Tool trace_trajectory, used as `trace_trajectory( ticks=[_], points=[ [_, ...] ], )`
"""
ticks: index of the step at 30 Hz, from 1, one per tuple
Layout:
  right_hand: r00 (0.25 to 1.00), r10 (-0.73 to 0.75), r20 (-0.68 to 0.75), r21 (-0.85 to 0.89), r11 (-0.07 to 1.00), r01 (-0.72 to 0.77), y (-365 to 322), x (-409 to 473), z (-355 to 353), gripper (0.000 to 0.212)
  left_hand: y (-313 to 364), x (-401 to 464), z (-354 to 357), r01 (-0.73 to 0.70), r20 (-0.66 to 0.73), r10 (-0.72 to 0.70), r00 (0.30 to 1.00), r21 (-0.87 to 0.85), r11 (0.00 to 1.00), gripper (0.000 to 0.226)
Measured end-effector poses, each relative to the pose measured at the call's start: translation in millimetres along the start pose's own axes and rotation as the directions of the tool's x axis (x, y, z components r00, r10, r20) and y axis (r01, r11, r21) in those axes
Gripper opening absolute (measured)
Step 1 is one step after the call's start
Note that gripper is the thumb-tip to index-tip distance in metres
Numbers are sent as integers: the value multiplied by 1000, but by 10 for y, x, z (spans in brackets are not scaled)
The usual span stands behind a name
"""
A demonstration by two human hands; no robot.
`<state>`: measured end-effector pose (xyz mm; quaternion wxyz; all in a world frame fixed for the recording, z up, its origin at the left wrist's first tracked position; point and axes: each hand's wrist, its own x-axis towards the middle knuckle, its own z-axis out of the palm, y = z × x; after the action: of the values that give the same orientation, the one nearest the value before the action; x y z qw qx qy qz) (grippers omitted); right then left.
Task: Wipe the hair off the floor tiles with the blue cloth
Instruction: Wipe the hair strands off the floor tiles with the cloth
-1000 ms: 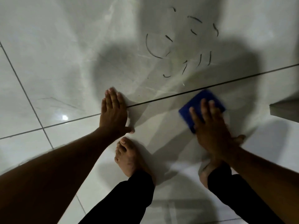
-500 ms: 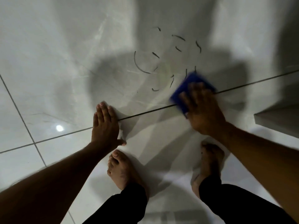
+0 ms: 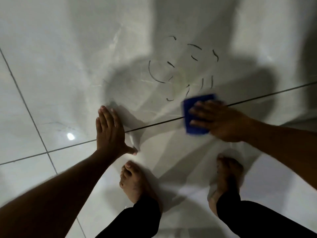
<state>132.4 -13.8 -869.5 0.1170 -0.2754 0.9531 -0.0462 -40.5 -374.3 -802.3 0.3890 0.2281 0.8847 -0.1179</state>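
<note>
Several dark curved hair strands (image 3: 187,69) lie scattered on a glossy white floor tile (image 3: 68,57). My right hand (image 3: 217,121) presses flat on the blue cloth (image 3: 192,115), which sits on the dark grout line just below the nearest strands, blurred by motion. My left hand (image 3: 109,131) rests flat on the tile to the left, fingers together, thumb out, holding nothing. The cloth's right part is hidden under my fingers.
My two bare feet (image 3: 135,182) stand below the hands, with black trouser legs (image 3: 137,222). Dark grout lines (image 3: 30,115) cross the floor. A lamp's reflection (image 3: 70,136) glints at the left. My shadow covers the hair area.
My right hand has slid the blue cloth forward from the nearer tile to the grout line, close under the hair. The left hand has stayed planted.
</note>
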Motion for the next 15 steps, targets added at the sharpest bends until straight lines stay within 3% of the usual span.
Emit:
trace_trajectory(
  ticks=[1,2,3,4,5,6,7,11,13,15],
  points=[
    [973,230,1,28,973,-230,2,-126,28,76,-16,26,-26,29,21,-29,999,-14,999,178],
    [857,514,10,72,855,-514,-159,-147,46,81,-41,56,-36,48,31,-47,998,-29,998,178],
    [659,752,23,134,651,-747,-417,-39,48,83,-62,85,-32,53,26,-52,998,-40,998,179],
    [438,897,63,184,421,-888,-686,158,22,83,-69,110,-22,46,20,-45,999,-49,998,179],
    [292,946,144,220,257,-941,-948,418,-16,83,-87,123,4,37,14,-36,999,-61,997,179],
    [245,948,204,263,188,-946,-1188,696,-65,84,-111,121,32,26,-2,-26,1000,-71,997,179],
    [295,929,225,293,224,-929,-1435,962,-98,85,-142,117,61,14,-21,-16,1000,-73,997,179],
    [741,667,75,332,684,-650,-2145,1601,-172,78,-257,120,148,-34,-67,29,997,-69,997,176],
    [878,479,3,318,832,-455,-1937,1737,-213,67,-269,146,171,-63,-102,57,993,-57,996,176],
    [985,171,-7,256,953,-163,-1553,1804,-252,65,-291,146,197,-70,-126,64,990,-44,997,176]
  ],
)
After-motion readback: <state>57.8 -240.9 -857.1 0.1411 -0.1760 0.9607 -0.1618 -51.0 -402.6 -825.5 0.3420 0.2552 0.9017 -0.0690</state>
